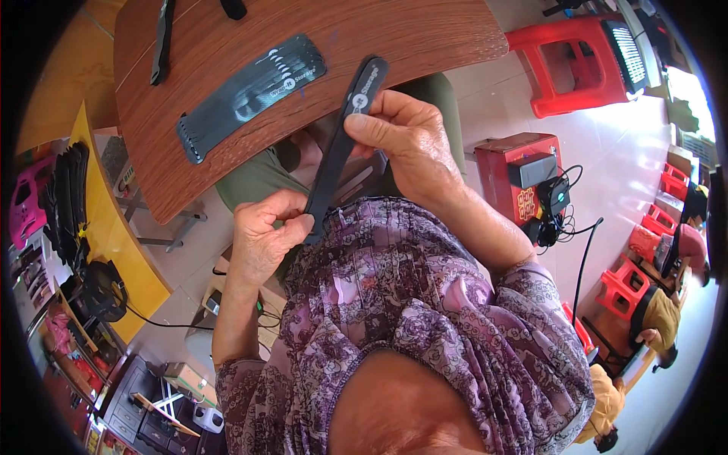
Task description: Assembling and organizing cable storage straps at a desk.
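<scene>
A long black strap [332, 163] with a rounded end and white print is stretched at a slant between my hands, over my lap by the table's near edge. My right hand [406, 140] pinches it near the upper, printed end, thumb on top. Lower down, my left hand [267, 231] grips the other end between thumb and fingers. On the brown wooden table [409, 34], a row of several overlapping black straps [254, 95] lies fanned out, ends lined up. Another dark strap [161, 42] rests farther left, and part of a black object [233, 7] shows at the top edge.
A red plastic stool [550, 76] stands right of the table. Beyond my right arm is a red box [508, 178] with a dark device and tangled black cables [557, 216]. To the left, a yellow board [125, 250] carries a pile of black straps [68, 189]. People sit at far right.
</scene>
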`<action>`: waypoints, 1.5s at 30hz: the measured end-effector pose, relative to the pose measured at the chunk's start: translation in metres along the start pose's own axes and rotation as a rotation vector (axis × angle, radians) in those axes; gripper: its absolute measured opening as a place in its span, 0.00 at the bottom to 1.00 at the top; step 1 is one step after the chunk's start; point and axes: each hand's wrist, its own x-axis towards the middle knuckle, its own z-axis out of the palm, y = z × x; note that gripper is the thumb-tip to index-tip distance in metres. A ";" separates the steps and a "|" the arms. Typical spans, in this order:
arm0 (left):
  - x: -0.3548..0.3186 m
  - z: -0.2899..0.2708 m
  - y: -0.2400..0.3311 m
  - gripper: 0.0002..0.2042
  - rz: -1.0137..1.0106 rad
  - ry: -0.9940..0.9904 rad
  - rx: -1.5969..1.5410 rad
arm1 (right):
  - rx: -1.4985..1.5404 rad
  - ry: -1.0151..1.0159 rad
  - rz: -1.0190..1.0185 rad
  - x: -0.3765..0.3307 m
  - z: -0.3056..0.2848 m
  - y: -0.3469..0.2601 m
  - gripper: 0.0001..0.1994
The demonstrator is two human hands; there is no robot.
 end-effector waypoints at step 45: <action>0.027 0.019 0.022 0.06 -0.069 0.081 -0.650 | -0.956 -0.182 -1.200 -0.010 0.010 0.016 0.12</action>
